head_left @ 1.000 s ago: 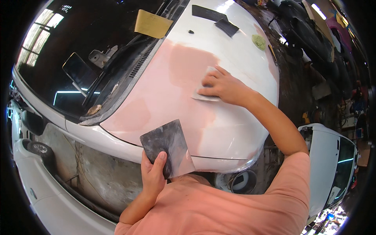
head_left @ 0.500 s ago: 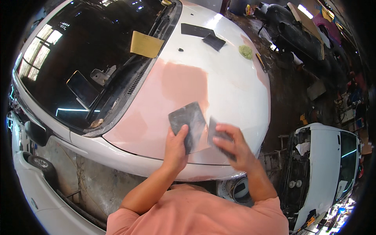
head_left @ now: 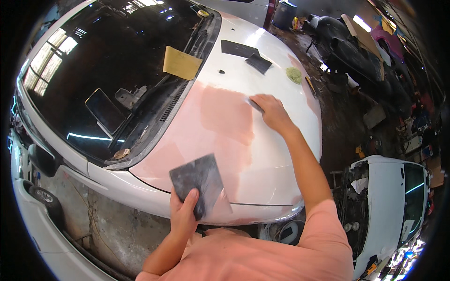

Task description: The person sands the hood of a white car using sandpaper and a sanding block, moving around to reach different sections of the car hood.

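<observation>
My left hand (head_left: 183, 207) grips a flat dark rectangular board (head_left: 197, 180) with pale smears, held over the lower part of the white car hood (head_left: 277, 159). Higher up, my right hand (head_left: 268, 110) is closed on a thin grey spreader (head_left: 254, 104), mostly hidden by the fingers, at the right edge of a pink filler patch (head_left: 224, 114). Lighter pink areas surround that patch. Two dark sheets (head_left: 239, 49) and a round green pad (head_left: 294, 75) lie on the upper hood.
A yellow sheet (head_left: 182, 62) and a phone (head_left: 104, 110) are at the windshield (head_left: 79, 61). A side mirror (head_left: 41, 159) juts out at left. A white car (head_left: 384, 215) is at right, another (head_left: 51, 248) lower left. Black body parts (head_left: 347, 56) are piled upper right.
My right hand came down to the board half a second ago and is now higher on the hood at the patch. The board in my left hand has moved left and down since then.
</observation>
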`<state>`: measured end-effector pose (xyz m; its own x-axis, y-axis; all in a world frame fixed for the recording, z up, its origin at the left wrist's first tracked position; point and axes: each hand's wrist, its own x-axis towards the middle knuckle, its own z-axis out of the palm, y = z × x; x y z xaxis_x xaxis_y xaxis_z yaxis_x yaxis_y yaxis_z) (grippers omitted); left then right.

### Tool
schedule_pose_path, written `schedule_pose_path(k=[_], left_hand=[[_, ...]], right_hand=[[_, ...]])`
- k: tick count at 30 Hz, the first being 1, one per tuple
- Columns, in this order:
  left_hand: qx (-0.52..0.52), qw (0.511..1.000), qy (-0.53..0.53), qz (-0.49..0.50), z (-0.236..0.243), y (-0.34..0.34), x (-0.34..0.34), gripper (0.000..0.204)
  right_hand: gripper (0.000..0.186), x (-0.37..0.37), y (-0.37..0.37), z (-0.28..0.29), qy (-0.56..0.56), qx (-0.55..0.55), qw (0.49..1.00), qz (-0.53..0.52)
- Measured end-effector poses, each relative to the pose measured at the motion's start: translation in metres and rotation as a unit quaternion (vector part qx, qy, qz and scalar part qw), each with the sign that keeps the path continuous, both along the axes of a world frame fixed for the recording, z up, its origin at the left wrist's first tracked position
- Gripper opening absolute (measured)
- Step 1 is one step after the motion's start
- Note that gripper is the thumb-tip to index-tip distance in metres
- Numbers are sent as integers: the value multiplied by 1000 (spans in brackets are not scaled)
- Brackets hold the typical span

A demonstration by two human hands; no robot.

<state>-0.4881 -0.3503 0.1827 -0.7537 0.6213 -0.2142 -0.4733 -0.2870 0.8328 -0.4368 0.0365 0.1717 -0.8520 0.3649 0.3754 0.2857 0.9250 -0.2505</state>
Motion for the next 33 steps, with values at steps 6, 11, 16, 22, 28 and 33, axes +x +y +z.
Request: schedule_pose_path(k=[6, 11, 16, 22, 28, 33], left_hand=[[-3, 998, -22, 65, -23, -48, 7, 45], [9, 993, -20, 115, -24, -55, 4, 42], [-10, 993, -14, 119, -23, -51, 0, 41], [-26, 994, -26, 102, -21, -35, 0, 42], [-26, 997, -31, 69, -25, -28, 3, 42], [-47, 998, -13, 50, -18, -28, 11, 44]], right_hand=[[47, -121, 40, 7, -93, 35, 990, 103], [47, -174, 18, 27, -203, 25, 972, 118], [52, -164, 34, 24, -238, 15, 962, 135], [53, -70, 81, 21, -223, -16, 971, 89], [50, -21, 114, 6, -127, -101, 986, 25], [43, -47, 93, -16, -147, -54, 987, -37]])
